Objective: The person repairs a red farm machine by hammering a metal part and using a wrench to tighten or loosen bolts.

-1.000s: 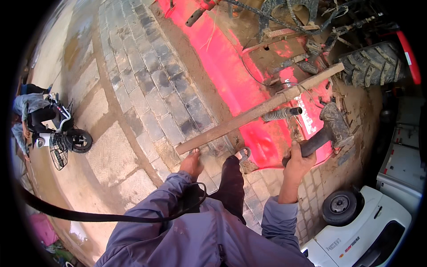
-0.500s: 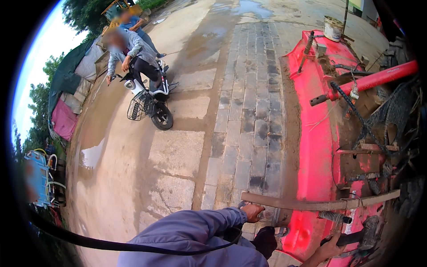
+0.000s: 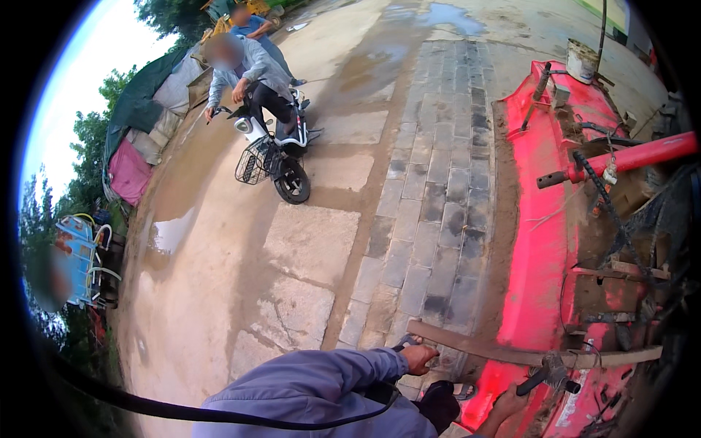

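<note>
A long, slightly curved flat metal bar lies across the red metal machine frame. Its left end sticks out over the paving. My left hand is just below that end, fingers curled; whether it holds anything is hidden. With my right hand I grip the dark handle of a hammer, low on the right over the red frame. The hammer's head is at the bar's near edge and covers most of a coil spring there; contact with the bar is unclear.
A red tube juts over the frame, with a dirty white bucket at its far end. A person sits on a white scooter on the wet concrete; another person is behind. A blue vehicle stands far left.
My right hand has brought the hammer head left and up against the view of the bar, over the spring. The whole view has shifted, moving the scene right. My left hand stays by the bar's end.
</note>
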A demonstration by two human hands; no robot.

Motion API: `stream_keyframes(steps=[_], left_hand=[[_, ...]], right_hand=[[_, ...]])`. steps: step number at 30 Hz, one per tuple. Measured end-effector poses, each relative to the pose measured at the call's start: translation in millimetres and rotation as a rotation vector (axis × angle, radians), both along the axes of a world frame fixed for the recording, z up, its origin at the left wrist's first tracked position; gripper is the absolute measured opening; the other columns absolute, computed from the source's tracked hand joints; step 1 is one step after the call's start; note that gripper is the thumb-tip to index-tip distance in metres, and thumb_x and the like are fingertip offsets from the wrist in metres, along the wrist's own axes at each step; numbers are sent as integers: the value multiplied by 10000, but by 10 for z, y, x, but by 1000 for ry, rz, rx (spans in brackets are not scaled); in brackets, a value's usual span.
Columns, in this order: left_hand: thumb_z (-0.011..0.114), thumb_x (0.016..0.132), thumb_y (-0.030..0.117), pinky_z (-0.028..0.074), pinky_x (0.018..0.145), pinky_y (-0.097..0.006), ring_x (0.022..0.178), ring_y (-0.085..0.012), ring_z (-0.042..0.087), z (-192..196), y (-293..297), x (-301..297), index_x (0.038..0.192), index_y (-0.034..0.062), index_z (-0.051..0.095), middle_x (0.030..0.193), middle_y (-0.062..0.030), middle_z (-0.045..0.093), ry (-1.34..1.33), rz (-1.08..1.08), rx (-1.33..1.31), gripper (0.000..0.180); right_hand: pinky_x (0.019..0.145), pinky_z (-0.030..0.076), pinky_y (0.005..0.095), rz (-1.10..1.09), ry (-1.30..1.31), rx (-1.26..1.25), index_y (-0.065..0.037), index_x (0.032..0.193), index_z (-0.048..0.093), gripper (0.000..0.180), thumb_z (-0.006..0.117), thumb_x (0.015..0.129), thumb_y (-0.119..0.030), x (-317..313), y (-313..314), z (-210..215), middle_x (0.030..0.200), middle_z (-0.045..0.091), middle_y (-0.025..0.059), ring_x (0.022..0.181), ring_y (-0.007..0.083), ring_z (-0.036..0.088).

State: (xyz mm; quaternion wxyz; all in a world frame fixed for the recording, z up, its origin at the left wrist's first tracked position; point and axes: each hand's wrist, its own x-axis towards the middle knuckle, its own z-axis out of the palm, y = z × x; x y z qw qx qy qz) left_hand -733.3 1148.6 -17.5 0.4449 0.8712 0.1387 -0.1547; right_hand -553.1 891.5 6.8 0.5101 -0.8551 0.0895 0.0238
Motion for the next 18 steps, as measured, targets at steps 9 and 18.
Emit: stream_keyframes(steps=[9, 18], left_hand=[[634, 643, 129, 474, 778, -480, 872, -414, 597, 112, -9, -100, 1024, 4, 557, 904, -230, 621, 15, 28, 13, 408], [674, 711, 153, 494, 803, -426, 934, -368, 610, -12, -164, -2, 1107, 23, 568, 985, -208, 636, -5, 119, -68, 431]], right_hand=[[452, 421, 377, 31, 130, -150, 67, 780, 486, 147, 512, 674, -30, -182, -187, -767, 618, 508, 112, 479, 232, 510], [531, 444, 377, 128, 440, -176, 20, 701, 570, 238, 682, 663, -186, 42, 28, -332, 586, 563, 109, 552, 222, 576]])
